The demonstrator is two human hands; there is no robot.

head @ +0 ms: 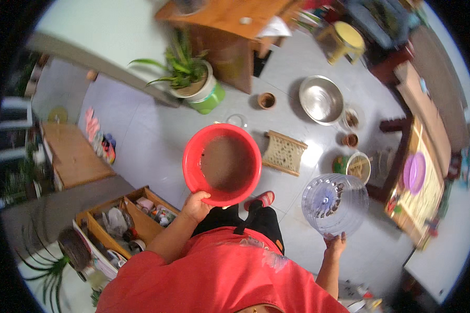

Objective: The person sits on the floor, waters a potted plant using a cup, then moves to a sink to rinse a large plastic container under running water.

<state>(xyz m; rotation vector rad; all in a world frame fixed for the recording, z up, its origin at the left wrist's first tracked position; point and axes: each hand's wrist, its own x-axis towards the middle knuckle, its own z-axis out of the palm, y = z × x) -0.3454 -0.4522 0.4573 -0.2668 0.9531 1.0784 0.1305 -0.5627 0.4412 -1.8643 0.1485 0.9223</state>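
Note:
My left hand (197, 206) grips the near rim of a red plastic basin (188, 166) that holds murky brown water (229, 162). Out to the right, my right hand (334, 242) holds a clear ribbed plastic container (354, 203) by its near side; dark bits cling inside it. On the floor ahead stand a metal basin (321, 99), a low stool with a woven seat (284, 153), small brown pots (266, 101) and a white tub with sticks in it (359, 166). A clear round dish (237, 120) lies just beyond the red basin, partly hidden by it.
A potted plant (203, 94) stands beside a wooden desk (231, 15). An open drawer unit (129, 219) with odds and ends is near my left arm. At right is a table (419, 207) bearing a purple basin (414, 173). A yellow stool (348, 35) stands farther off.

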